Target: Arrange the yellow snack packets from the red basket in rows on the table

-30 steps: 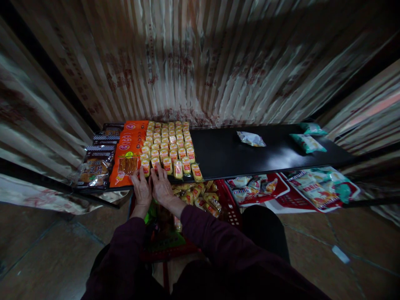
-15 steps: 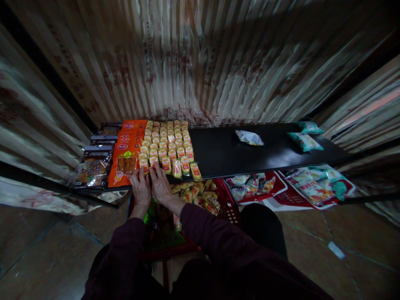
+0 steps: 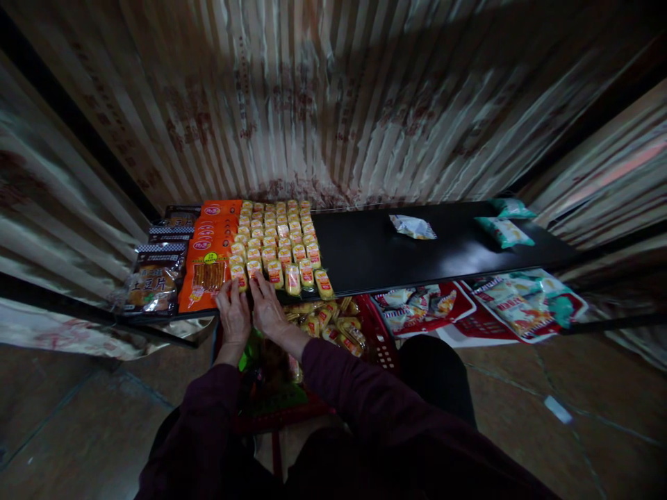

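Observation:
Small yellow wrapped snack cakes with red-and-white labels stand in close rows on the black shelf. My left hand is at the shelf's front edge, its outstretched fingertips touching the front-left snack cake. Beside it, my right hand has its fingers extended against the neighbouring snack cake. Neither hand visibly grips a cake, though the undersides of the fingers are hidden. Just left of the hands lie orange snack packs in an overlapping row.
Dark potato-chip packs fill the shelf's left end. A white packet and green packets lie to the right. Below the shelf, a red basket holds more cakes. Bagged snacks sit in red containers at right.
The view has shifted slightly, so the shelf and its goods appear a little further left. Both hands stay at the same front snack cakes with almost no movement.

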Available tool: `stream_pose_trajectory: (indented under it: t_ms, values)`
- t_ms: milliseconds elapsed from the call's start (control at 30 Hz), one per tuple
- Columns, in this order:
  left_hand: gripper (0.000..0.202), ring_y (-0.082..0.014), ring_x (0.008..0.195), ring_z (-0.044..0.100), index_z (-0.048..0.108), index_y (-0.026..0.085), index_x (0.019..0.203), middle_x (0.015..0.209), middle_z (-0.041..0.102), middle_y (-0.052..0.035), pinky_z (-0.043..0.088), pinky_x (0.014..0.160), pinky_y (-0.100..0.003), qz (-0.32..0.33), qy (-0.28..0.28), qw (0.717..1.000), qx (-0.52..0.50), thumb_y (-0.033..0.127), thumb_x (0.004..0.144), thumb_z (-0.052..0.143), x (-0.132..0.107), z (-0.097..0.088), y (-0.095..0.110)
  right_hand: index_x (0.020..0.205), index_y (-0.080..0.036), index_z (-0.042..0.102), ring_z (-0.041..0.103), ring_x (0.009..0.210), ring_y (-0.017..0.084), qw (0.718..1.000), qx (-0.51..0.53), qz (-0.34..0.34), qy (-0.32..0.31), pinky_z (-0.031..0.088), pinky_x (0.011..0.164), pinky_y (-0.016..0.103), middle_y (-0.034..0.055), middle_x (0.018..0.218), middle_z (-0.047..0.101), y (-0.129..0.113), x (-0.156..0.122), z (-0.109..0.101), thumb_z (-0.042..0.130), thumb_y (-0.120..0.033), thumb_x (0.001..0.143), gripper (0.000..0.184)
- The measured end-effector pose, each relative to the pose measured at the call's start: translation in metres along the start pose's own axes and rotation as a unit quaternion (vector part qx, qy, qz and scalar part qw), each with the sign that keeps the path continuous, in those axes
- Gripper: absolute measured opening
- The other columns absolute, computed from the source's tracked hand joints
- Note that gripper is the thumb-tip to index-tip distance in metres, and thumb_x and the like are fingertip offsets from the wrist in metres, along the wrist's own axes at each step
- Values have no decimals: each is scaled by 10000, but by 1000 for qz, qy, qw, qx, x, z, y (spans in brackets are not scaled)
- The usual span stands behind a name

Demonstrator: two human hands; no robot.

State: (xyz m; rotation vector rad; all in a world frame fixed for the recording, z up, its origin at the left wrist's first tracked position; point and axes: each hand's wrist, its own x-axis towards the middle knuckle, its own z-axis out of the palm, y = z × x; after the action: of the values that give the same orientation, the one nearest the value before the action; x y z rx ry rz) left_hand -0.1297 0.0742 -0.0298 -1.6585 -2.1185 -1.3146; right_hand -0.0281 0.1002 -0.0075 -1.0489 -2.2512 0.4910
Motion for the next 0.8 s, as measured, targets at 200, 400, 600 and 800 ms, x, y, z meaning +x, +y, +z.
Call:
stream_pose_trajectory:
  t_ms: [200,400,600,800]
  values:
    - [393,-282,1189,433,530,113,1255,1246,478,-212,368,999,-504,7,9,1000,21,232,906,392,-3,-4,3,1389,-85,389,276,1377,248,1000,-1,-26,9,312,1119,440,162,1500,302,7,-13,-16,442,-56,776,616]
    - [372,-265,1173,460,543,118,1238,1217,517,-195,410,978,-457,103,-3,994,31,183,902,400,-20,0,31,1370,-98,424,168,1425,239,996,-47,12,70,299,1120,455,144,1509,298,25,-38,-42,411,-67,800,571]
    - [361,-240,1116,486,554,168,1232,1189,545,-163,473,917,-407,161,-74,984,17,176,890,436,-43,23,67,1397,-122,395,118,1440,248,990,-88,64,93,279,1133,466,118,1532,251,54,-50,-67,407,-91,820,577]
    - [362,-238,1015,514,562,170,1224,1085,574,-138,482,869,-385,141,-95,984,53,215,874,484,-35,36,82,1369,-87,430,212,1409,274,987,-111,84,75,314,1098,474,177,1496,310,80,-39,-83,421,-109,827,543]
